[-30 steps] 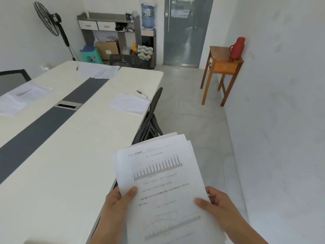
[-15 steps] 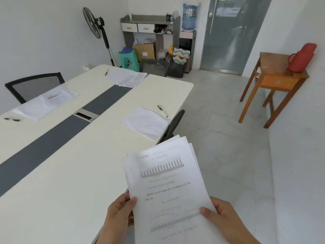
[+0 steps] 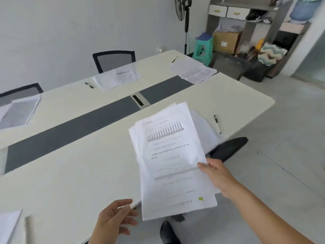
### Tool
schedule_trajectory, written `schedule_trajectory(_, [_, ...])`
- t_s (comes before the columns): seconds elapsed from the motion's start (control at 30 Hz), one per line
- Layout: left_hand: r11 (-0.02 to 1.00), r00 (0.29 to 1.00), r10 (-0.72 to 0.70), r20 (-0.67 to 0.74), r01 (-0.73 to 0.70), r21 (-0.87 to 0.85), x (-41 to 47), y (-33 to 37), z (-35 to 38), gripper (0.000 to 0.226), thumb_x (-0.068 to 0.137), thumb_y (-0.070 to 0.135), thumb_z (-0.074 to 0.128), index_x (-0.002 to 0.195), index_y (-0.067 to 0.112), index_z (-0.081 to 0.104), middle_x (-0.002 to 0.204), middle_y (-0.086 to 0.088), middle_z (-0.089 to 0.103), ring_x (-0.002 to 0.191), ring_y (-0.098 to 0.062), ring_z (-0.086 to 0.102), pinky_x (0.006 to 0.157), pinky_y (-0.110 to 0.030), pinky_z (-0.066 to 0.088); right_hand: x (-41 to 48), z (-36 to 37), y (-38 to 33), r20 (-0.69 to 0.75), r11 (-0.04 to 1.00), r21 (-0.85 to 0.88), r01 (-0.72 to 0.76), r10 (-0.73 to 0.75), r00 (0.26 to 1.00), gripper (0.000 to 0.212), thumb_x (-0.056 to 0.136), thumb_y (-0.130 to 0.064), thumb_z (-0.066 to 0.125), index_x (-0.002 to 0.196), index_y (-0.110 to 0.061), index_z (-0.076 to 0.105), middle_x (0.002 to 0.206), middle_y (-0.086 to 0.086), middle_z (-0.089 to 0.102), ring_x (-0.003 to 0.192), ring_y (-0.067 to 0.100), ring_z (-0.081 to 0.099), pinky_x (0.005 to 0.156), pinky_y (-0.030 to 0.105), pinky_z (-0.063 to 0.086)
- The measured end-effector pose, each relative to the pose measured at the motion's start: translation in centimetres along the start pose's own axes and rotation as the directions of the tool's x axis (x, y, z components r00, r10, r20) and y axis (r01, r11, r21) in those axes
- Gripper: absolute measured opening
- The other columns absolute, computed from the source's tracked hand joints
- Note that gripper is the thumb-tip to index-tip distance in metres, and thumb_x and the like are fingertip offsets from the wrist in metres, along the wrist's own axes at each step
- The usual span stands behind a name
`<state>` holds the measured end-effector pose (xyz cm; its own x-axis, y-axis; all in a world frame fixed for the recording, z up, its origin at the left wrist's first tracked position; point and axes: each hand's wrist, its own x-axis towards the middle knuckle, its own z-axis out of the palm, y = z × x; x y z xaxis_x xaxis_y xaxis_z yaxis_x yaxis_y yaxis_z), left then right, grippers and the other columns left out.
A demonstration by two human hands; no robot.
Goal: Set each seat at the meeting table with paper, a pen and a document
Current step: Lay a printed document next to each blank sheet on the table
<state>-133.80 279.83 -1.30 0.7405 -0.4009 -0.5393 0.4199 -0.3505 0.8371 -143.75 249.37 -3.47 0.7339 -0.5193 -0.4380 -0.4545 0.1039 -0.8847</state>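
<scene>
My right hand (image 3: pixel 217 175) pinches the right edge of a stack of printed documents (image 3: pixel 172 155) with bar charts and holds it above the white meeting table (image 3: pixel 70 173). Under the stack's far corner lies a blank sheet (image 3: pixel 205 132), with a pen (image 3: pixel 217 123) to its right. My left hand (image 3: pixel 116 217) hovers at the table's near edge, fingers loosely curled, holding nothing. Across the table a paper with a document (image 3: pixel 117 77) lies beside a pen (image 3: pixel 89 85). The far end has papers (image 3: pixel 193 72) and a pen (image 3: pixel 174 59). More paper (image 3: pixel 19 110) lies at the left.
A black chair back (image 3: pixel 228 148) stands against the table edge beside my right hand. Two mesh chairs (image 3: pixel 114 60) line the far side. A cable box (image 3: pixel 140 102) sits in the grey centre strip. A fan (image 3: pixel 184 13), green stool (image 3: pixel 202 48) and shelf (image 3: pixel 246 23) stand behind.
My left hand has let go of the stack, which my right hand alone now holds. The stack has moved out over the table above the blank sheet, and my view has swung left.
</scene>
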Motion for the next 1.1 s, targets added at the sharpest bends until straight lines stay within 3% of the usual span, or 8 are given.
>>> schedule_trajectory(0.07, [0.999, 0.998, 0.017, -0.054, -0.019, -0.033, 1.2, 0.8, -0.7, 0.016, 0.094, 0.000, 0.051, 0.100, 0.000, 0.066, 0.082, -0.026, 0.072, 0.063, -0.033, 0.065, 0.044, -0.028, 0.045, 4.2, 1.9, -1.1, 0.034, 0.998, -0.060, -0.007, 0.009, 0.999, 0.024, 0.099, -0.018, 0.053, 0.087, -0.004, 0.068, 0.079, 0.008, 0.076, 0.067, 0.008, 0.068, 0.062, 0.017, 0.047])
schedule_trajectory(0.13, [0.997, 0.995, 0.036, -0.088, -0.042, -0.067, 2.6, 1.6, -1.2, 0.016, 0.094, 0.000, 0.051, 0.100, 0.000, 0.066, 0.081, -0.025, 0.072, 0.061, -0.032, 0.065, 0.042, -0.028, 0.045, 7.9, 3.8, -1.9, 0.044, 0.994, -0.103, -0.031, 0.035, 0.998, 0.026, 0.097, -0.020, 0.052, 0.096, 0.001, 0.067, 0.100, 0.023, 0.071, 0.084, 0.026, 0.071, 0.068, 0.025, 0.046])
schedule_trajectory(0.37, [0.991, 0.988, 0.055, -0.148, -0.071, -0.109, 7.1, 3.9, -1.6, 0.015, 0.094, 0.000, 0.052, 0.099, 0.002, 0.066, 0.080, -0.020, 0.073, 0.061, -0.026, 0.066, 0.045, -0.029, 0.046, 18.5, 8.3, -1.6, 0.029, 0.939, -0.332, -0.085, 0.100, 0.995, 0.030, 0.090, 0.000, 0.042, 0.108, -0.009, 0.064, 0.103, 0.007, 0.067, 0.087, 0.023, 0.063, 0.066, 0.028, 0.048])
schedule_trajectory(0.47, [0.993, 0.986, 0.014, -0.167, -0.033, -0.115, 7.8, 3.9, -2.2, 0.011, 0.093, 0.005, 0.058, 0.099, 0.003, 0.066, 0.080, -0.018, 0.074, 0.062, -0.026, 0.067, 0.046, -0.030, 0.046, 20.8, 9.5, 0.1, 0.027, 0.864, -0.479, -0.154, 0.190, 0.981, 0.040, 0.091, 0.001, 0.033, 0.124, -0.007, 0.054, 0.107, 0.004, 0.059, 0.093, 0.024, 0.057, 0.074, 0.029, 0.046])
schedule_trajectory(0.63, [0.993, 0.975, -0.072, -0.209, 0.051, -0.104, 9.0, 3.2, -2.2, 0.015, 0.094, 0.001, 0.052, 0.098, 0.004, 0.066, 0.078, -0.016, 0.074, 0.061, -0.024, 0.068, 0.046, -0.030, 0.047, 23.1, 10.1, 1.7, 0.036, 0.757, -0.630, -0.174, 0.253, 0.967, 0.041, 0.091, -0.004, 0.035, 0.129, -0.012, 0.049, 0.112, 0.002, 0.059, 0.096, 0.022, 0.057, 0.079, 0.032, 0.048])
schedule_trajectory(0.73, [0.992, 0.972, -0.093, -0.216, 0.072, -0.105, 10.2, 3.4, -1.1, 0.016, 0.094, 0.001, 0.052, 0.098, 0.005, 0.067, 0.079, -0.016, 0.075, 0.063, -0.026, 0.069, 0.048, -0.031, 0.048, 24.1, 9.1, 1.9, 0.067, 0.704, -0.699, -0.128, 0.243, 0.968, 0.035, 0.091, -0.015, 0.045, 0.126, -0.013, 0.051, 0.112, 0.002, 0.062, 0.090, 0.018, 0.058, 0.068, 0.029, 0.047])
schedule_trajectory(0.83, [0.993, 0.979, -0.092, -0.183, 0.076, -0.090, 12.2, 4.4, 1.0, 0.015, 0.094, 0.002, 0.053, 0.100, 0.004, 0.066, 0.079, -0.015, 0.074, 0.063, -0.025, 0.068, 0.048, -0.031, 0.048, 25.0, 6.7, 1.5, 0.082, 0.659, -0.749, -0.072, 0.200, 0.976, 0.040, 0.095, -0.020, 0.047, 0.134, -0.013, 0.047, 0.129, 0.006, 0.059, 0.107, 0.024, 0.059, 0.081, 0.029, 0.046])
schedule_trajectory(1.1, [0.998, 0.989, -0.055, -0.138, 0.053, -0.014, 18.1, 8.6, 10.2, 0.015, 0.095, 0.011, 0.054, 0.099, 0.016, 0.067, 0.084, -0.007, 0.075, 0.072, -0.025, 0.069, 0.057, -0.029, 0.050, 28.7, -4.0, -0.2, 0.047, 0.738, -0.674, 0.039, -0.010, 0.999, 0.039, 0.097, -0.021, 0.049, 0.136, -0.016, 0.050, 0.119, 0.003, 0.064, 0.110, 0.020, 0.060, 0.087, 0.028, 0.046])
